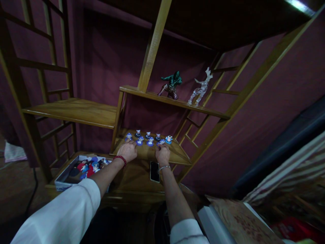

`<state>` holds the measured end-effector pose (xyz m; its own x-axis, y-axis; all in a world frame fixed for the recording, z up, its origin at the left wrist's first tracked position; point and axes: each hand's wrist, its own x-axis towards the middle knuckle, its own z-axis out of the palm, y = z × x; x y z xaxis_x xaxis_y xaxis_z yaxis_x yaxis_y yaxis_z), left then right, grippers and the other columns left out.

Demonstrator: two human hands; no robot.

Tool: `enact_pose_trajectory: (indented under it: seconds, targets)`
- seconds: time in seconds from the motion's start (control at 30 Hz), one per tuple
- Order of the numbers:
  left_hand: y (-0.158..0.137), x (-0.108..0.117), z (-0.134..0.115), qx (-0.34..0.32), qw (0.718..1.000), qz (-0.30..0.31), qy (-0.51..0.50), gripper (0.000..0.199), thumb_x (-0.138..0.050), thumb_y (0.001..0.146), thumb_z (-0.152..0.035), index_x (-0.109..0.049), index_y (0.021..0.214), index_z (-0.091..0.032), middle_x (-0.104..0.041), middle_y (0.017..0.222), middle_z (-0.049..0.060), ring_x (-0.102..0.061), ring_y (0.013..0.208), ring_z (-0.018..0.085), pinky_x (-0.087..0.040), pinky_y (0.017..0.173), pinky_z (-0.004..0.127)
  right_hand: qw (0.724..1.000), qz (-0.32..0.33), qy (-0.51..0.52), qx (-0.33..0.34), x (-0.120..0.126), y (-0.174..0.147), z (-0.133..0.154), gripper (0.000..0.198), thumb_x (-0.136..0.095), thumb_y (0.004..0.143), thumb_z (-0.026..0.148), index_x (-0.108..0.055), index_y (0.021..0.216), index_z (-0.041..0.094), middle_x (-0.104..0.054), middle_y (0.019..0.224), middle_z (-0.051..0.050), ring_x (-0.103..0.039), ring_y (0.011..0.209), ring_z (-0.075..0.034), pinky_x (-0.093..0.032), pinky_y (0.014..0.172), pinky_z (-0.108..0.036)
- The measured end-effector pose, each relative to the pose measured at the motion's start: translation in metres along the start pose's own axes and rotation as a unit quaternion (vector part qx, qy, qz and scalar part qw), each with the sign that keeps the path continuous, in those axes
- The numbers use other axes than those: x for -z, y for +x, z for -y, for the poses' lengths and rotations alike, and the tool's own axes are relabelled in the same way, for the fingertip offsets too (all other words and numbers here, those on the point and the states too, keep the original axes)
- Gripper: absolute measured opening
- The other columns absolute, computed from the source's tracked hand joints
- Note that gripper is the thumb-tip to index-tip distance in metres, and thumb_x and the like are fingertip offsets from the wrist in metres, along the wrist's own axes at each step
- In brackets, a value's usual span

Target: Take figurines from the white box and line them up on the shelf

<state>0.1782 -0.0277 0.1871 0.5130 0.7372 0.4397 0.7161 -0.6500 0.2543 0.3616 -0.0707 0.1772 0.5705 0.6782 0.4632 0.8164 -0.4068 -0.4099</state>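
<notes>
My left hand, with a red bead bracelet at the wrist, has its fingers closed at the base of a small purple figurine at the left end of the front row. At that row's right end my right hand pinches another purple figurine, partly covered by the fingers. Between the hands stand two more purple figurines, one left and one right. Behind them are several dark-based figurines and a light-blue one. All are upright on the low wooden shelf.
An open box of jumbled figurines sits at lower left. A phone lies below the shelf, by my right wrist. On the upper shelf board stand a green crouching figure and a clear deer figure. A wooden post rises above.
</notes>
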Motion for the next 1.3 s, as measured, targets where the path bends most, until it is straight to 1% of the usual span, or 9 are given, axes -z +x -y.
enact_pose_trajectory:
  seconds: [0.3,0.4,0.53,0.63,0.77,0.87,1.0,1.13,1.3]
  targets:
    - [0.001,-0.006,0.004,-0.017,1.0,-0.02,0.005,0.02,-0.042,0.074,-0.017,-0.06,0.083,-0.016,-0.061,0.091,0.007,-0.047,0.102,0.019,-0.041,0.084,0.028,1.0,0.006,-0.017,0.015,-0.005,-0.001,0.0,0.031,-0.043,0.075,0.019,-0.062,0.099,0.013,-0.057,0.106,-0.013,-0.045,0.105,-0.02,-0.03,0.089,-0.031]
    - [0.0,-0.005,0.004,-0.011,1.0,-0.019,0.009,0.02,-0.043,0.073,-0.018,-0.06,0.084,-0.016,-0.06,0.091,0.007,-0.047,0.101,0.019,-0.041,0.084,0.029,0.999,-0.02,-0.025,0.02,-0.007,-0.005,0.0,0.032,-0.042,0.075,0.019,-0.061,0.1,0.012,-0.054,0.11,-0.014,-0.042,0.108,-0.021,-0.028,0.09,-0.033]
    - [-0.002,-0.003,0.003,-0.012,1.0,-0.02,0.017,0.02,-0.042,0.074,-0.018,-0.06,0.083,-0.016,-0.06,0.09,0.008,-0.048,0.1,0.02,-0.041,0.084,0.029,0.996,-0.079,-0.025,0.029,-0.006,-0.019,0.005,0.032,-0.043,0.075,0.02,-0.06,0.101,0.011,-0.048,0.115,-0.015,-0.039,0.107,-0.025,-0.028,0.09,-0.036]
    - [-0.006,0.001,0.001,-0.017,0.999,-0.022,0.022,0.021,-0.041,0.075,-0.017,-0.061,0.082,-0.016,-0.06,0.089,0.008,-0.047,0.1,0.021,-0.041,0.082,0.03,0.994,-0.102,-0.007,0.027,-0.005,-0.033,0.008,0.029,-0.038,0.079,0.02,-0.061,0.096,0.014,-0.05,0.111,-0.013,-0.042,0.1,-0.023,-0.031,0.087,-0.035]
    - [-0.014,0.004,-0.001,-0.048,0.998,-0.034,0.023,0.025,-0.039,0.078,-0.019,-0.061,0.088,-0.015,-0.06,0.091,0.009,-0.047,0.098,0.021,-0.039,0.086,0.032,0.991,-0.111,-0.003,0.077,-0.006,-0.054,0.004,0.03,-0.034,0.083,0.019,-0.061,0.095,0.016,-0.056,0.102,-0.01,-0.044,0.096,-0.021,-0.031,0.087,-0.035]
    - [-0.026,0.002,-0.002,-0.077,0.995,-0.056,0.017,0.031,-0.034,0.083,-0.023,-0.06,0.098,-0.014,-0.06,0.099,0.011,-0.049,0.097,0.022,-0.037,0.088,0.036,0.985,-0.119,0.014,0.124,-0.007,-0.067,-0.001,0.032,-0.03,0.086,0.02,-0.058,0.099,0.016,-0.058,0.102,-0.009,-0.043,0.099,-0.019,-0.031,0.088,-0.035]
    - [-0.053,-0.006,-0.003,-0.066,0.993,-0.094,0.012,0.038,-0.028,0.086,-0.024,-0.052,0.113,-0.015,-0.052,0.119,0.011,-0.046,0.106,0.023,-0.034,0.089,0.041,0.976,-0.133,0.032,0.171,-0.01,-0.079,-0.005,0.036,-0.025,0.088,0.02,-0.055,0.105,0.012,-0.057,0.107,-0.011,-0.038,0.109,-0.019,-0.027,0.094,-0.038]
    - [-0.078,-0.014,-0.001,-0.084,0.991,-0.1,0.013,0.045,-0.032,0.081,-0.017,-0.041,0.125,-0.013,-0.042,0.13,0.011,-0.031,0.123,0.022,-0.026,0.099,0.039,0.974,-0.145,0.044,0.167,-0.01,-0.089,-0.001,0.038,-0.024,0.087,0.02,-0.053,0.109,0.011,-0.055,0.113,-0.013,-0.03,0.117,-0.02,-0.026,0.097,-0.042]
    - [-0.09,-0.018,0.005,-0.114,0.989,-0.088,0.017,0.065,-0.038,0.067,-0.007,-0.032,0.131,-0.01,-0.034,0.136,0.011,-0.02,0.128,0.023,-0.017,0.105,0.043,0.983,-0.12,0.017,0.137,-0.006,-0.109,0.01,0.04,-0.029,0.083,0.02,-0.046,0.119,0.011,-0.046,0.124,-0.013,-0.023,0.122,-0.024,-0.024,0.097,-0.046]
